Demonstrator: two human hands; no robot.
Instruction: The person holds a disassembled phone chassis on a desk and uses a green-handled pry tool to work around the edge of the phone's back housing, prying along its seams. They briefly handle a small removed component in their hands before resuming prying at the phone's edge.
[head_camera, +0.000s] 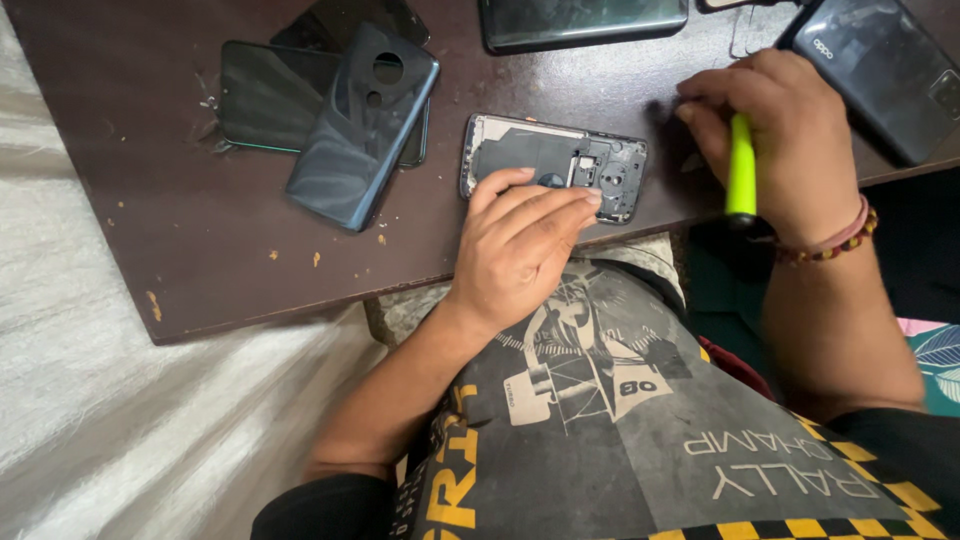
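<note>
One opened phone (555, 165) with its back removed lay at the centre of the frame, its inner boards exposed. One detached dark blue back cover (360, 125) with round camera holes lay in the upper left, on top of two stacked dark phones: one (270, 95) with a green-edged screen and another (400, 15) showing only partly at the top edge. One more phone (580, 22) lay along the top centre, and one black phone (885, 75) sat in the upper right. That made five phones in all, though a sliver of something at the top edge could not be identified. One green-handled tool (741, 170) was present. Two hands appeared, the left hand (520, 240) and the right hand (780, 140), with one beaded bracelet (835, 240) on the right wrist. One dark brown table (200, 260) held everything.
</note>
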